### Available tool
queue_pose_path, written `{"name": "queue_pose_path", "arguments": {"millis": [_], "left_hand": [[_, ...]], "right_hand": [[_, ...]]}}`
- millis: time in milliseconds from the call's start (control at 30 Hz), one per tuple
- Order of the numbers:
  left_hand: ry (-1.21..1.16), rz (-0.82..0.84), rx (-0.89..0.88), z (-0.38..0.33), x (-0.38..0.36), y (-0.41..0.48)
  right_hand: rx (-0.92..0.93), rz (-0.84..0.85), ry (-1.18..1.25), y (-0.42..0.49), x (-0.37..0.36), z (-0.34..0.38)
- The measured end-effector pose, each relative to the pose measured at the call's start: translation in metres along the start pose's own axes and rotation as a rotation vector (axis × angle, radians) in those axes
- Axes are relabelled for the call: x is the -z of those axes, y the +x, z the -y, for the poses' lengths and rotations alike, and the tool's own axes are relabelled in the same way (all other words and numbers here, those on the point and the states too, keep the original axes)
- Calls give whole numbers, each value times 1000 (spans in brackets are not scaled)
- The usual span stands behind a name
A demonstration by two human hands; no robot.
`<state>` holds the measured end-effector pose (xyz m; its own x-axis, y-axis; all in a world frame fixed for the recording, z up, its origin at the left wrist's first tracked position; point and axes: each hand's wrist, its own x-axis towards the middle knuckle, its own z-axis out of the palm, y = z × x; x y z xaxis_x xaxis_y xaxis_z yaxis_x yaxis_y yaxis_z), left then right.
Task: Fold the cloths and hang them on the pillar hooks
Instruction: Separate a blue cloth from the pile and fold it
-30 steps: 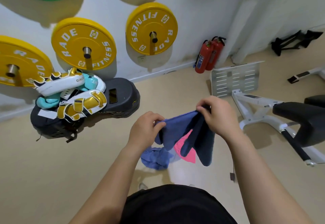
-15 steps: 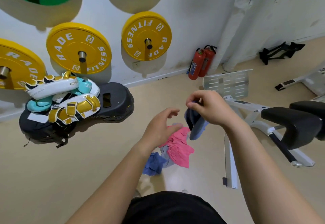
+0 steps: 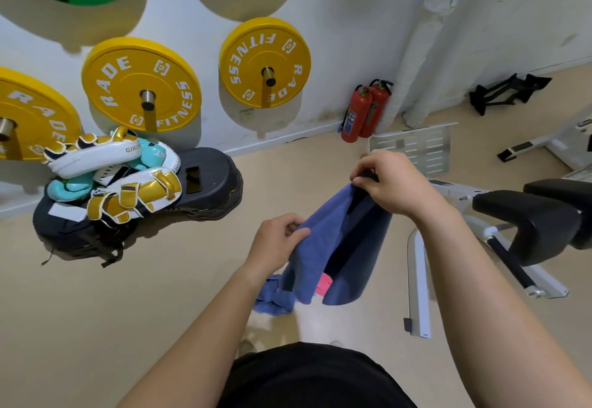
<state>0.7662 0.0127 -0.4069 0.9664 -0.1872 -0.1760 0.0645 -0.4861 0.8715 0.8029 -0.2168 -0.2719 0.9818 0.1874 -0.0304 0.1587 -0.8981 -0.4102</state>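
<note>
Both hands, left hand [image 3: 276,241] and right hand [image 3: 389,183], pinch the blue cloth [image 3: 333,247] between them.

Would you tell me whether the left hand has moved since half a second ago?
Yes: the left hand closed onto the dark blue cloth, toward the right hand.

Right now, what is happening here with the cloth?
A person stands in a gym room and holds a blue cloth in the air with both hands. The right hand pinches the top edge, and the left hand grips a lower side edge, so the cloth hangs folded between them. More cloths, one blue and one pink, lie on the floor below. No pillar hooks are in view, so nothing is hung here.
</note>
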Motion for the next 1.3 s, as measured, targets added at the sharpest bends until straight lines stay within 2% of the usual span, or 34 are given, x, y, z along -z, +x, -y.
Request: {"name": "queue_pose_path", "arguments": {"millis": [167,267,367,500,700,800,900,967,1033,1167,1300], "left_hand": [[92,123,94,40,20,-20],[162,112,156,62,29,-25],[147,-48,200,70,40,-25],[103,-286,170,63,60,-14],[138,-428,83,41,77,2],[61,-371,-35,-1,59,6],[-34,-184,-110,-40,26,10],[-96,-31,-129,-53,11,11],[-47,39,-158,-55,4,12],[77,-6,-189,-52,10,10],[172,-84,-243,-53,26,12]], "right_hand": [[-70,-59,-2,3,-12,-8],[-124,-94,27,6,-18,-14],[-171,-107,54,8,-23,-23],[-213,-104,61,8,-29,-32],[-290,-184,127,2,-40,-42],[-198,-163,258,-2,-47,-27],[-91,-44,364,-7,-59,-3],[-66,-40,442,-9,-66,5],[-69,-53,523,-12,-69,6],[-63,-44,571,-20,-69,-1],[-69,45,571,-31,-80,-9]]}}
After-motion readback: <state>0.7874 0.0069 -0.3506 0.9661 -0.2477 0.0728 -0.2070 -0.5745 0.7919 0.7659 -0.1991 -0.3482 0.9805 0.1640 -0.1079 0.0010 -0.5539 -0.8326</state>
